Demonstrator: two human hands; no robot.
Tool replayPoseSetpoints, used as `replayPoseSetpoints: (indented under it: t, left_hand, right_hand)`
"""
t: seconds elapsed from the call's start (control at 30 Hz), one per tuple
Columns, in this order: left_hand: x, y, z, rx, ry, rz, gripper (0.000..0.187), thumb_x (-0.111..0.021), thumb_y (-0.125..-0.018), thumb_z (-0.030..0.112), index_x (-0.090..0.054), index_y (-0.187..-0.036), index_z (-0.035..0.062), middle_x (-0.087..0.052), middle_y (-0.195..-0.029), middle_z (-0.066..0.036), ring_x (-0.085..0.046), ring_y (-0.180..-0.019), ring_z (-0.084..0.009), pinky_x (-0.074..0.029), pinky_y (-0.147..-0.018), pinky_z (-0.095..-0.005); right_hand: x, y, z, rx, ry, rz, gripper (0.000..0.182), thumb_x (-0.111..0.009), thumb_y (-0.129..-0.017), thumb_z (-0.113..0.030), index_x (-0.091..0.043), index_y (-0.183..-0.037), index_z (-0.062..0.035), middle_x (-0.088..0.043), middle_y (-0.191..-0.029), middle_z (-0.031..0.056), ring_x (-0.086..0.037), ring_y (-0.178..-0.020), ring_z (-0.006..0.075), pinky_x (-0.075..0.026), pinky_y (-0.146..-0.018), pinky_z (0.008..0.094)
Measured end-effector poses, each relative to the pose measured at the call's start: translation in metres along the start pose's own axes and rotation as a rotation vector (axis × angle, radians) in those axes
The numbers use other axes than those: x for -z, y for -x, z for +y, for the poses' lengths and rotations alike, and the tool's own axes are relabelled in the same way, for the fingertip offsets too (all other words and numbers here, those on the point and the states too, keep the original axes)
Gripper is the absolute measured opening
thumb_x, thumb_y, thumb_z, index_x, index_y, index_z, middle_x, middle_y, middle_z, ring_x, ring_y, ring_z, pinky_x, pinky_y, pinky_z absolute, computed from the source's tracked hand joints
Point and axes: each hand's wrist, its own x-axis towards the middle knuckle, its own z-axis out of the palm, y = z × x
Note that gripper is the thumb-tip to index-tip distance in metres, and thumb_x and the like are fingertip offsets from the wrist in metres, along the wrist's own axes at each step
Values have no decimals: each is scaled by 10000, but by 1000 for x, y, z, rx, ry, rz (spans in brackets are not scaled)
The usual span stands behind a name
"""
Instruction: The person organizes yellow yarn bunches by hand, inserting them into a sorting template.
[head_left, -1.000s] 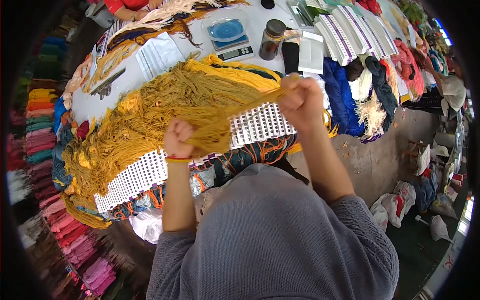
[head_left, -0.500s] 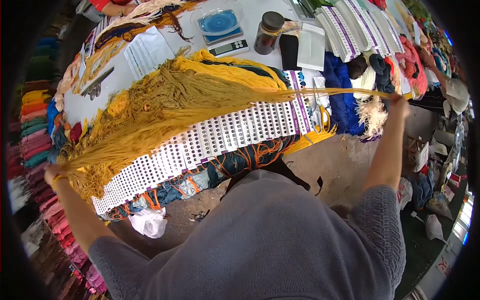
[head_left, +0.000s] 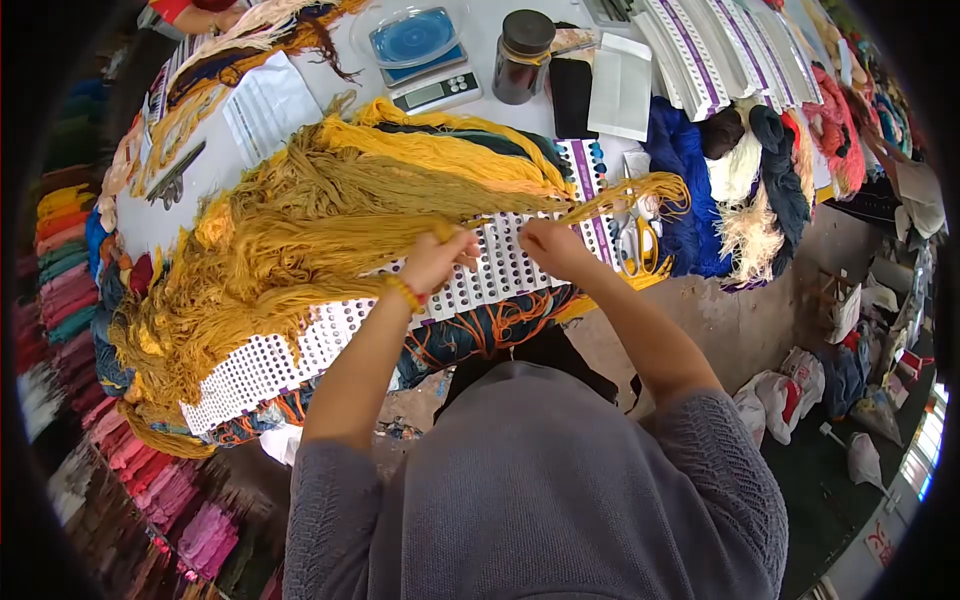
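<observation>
Near the middle of the table, my left hand (head_left: pixel 437 262) is closed around the right end of a mustard yarn bundle (head_left: pixel 330 245), which spreads left over the pile. To its right, my right hand (head_left: pixel 553 248) is closed on a thin bunch of golden strands (head_left: pixel 655 188) that loops away to the upper right. A gap separates the two hands. Beneath them lie white cards with rows of dark dots (head_left: pixel 490 265). Brighter yellow yarn (head_left: pixel 450 160) sits behind the mustard bundle.
Yellow-handled scissors (head_left: pixel 640 245) lie right of my right hand, beside blue yarn (head_left: pixel 685 190). Behind are a scale (head_left: pixel 435 92), a dark jar (head_left: pixel 523 60), a black phone-like object (head_left: pixel 573 98) and a white packet (head_left: pixel 620 88). Another person's arm (head_left: pixel 205 18) shows at the top left.
Both hands have come in from far apart to the middle. The strand that was stretched to the right now hangs in a loose loop, and the mustard bundle lies slacker.
</observation>
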Motion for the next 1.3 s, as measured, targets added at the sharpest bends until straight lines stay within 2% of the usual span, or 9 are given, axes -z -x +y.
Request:
replayPoseSetpoints:
  t: [0.07, 0.17, 0.3, 0.37, 0.53, 0.7, 0.77, 0.93, 1.3]
  left_hand:
    - [-14, -24, 13, -67, -176, -108, 302, -441, -882, 294, -603, -859, 40, -616, -758, -45, -568, -619, -100, -381, -446, -208]
    - [-6, -76, 22, -241, -510, 128, 349, -435, -880, 313, -627, -819, 28, -624, -716, -69, -579, -629, -164, -453, -668, -280]
    - [1, -85, 44, -341, -343, 533, 469, -461, -844, 385, -597, -677, -32, -584, -573, -132, -581, -572, -219, -447, -582, -355]
    - [-5, -71, 40, -412, 150, 463, 346, -498, -845, 312, -606, -776, -9, -613, -649, -78, -567, -558, -130, -435, -483, -258]
    - [-28, -48, -17, 17, -118, 182, 298, -476, -847, 254, -582, -807, -22, -621, -695, -77, -583, -577, -134, -441, -458, -245]
    - [-40, -71, -37, -106, -149, 238, 210, -504, -770, 191, -603, -735, 10, -595, -615, -125, -582, -581, -247, -442, -582, -338]
    - [-44, -66, -21, -127, -329, 214, 166, -474, -772, 84, -594, -720, -19, -578, -617, -72, -536, -525, -146, -406, -487, -259]
    - [-51, -77, -34, -117, -146, 275, 149, -511, -706, 89, -593, -748, -29, -590, -604, -137, -574, -548, -232, -442, -545, -318]
    - [-61, -77, -37, -245, 187, 275, 103, -511, -759, 4, -601, -746, -44, -559, -585, -54, -507, -489, -123, -400, -462, -262]
  right_hand:
    - [-5, -22, 14, 70, 116, 167, 158, -493, -810, -187, -557, -819, -43, -571, -824, 147, -561, -747, 331, -453, -651, 404]
    - [13, -51, 29, 28, 109, 352, 160, -489, -813, -181, -544, -836, -33, -558, -848, 159, -554, -738, 346, -450, -670, 407]
    - [25, -59, 40, -82, -101, 578, 126, -501, -800, -128, -552, -851, -25, -567, -801, 161, -554, -747, 333, -445, -656, 377]
    - [32, -45, 16, -106, -153, 524, 121, -506, -797, -125, -554, -846, -25, -568, -796, 160, -555, -743, 329, -446, -654, 374]
    - [-14, -18, 4, 91, -149, 223, 98, -523, -803, -111, -560, -852, -35, -565, -743, 148, -566, -670, 305, -448, -590, 347]
    - [-23, -33, 6, 45, 78, 204, 96, -513, -798, -120, -538, -843, -38, -578, -780, 151, -568, -701, 340, -450, -602, 399]
    - [-23, -37, 6, 48, 274, 177, 78, -515, -774, -90, -506, -829, -35, -585, -759, 153, -577, -676, 330, -457, -584, 401]
    - [-13, -37, -7, 54, 426, 71, 124, -515, -737, -73, -435, -824, -34, -586, -712, 151, -593, -647, 306, -464, -542, 381]
    - [-10, -35, -17, 105, 579, 70, 143, -511, -766, -143, -422, -828, -50, -584, -668, 127, -604, -589, 261, -467, -468, 345]
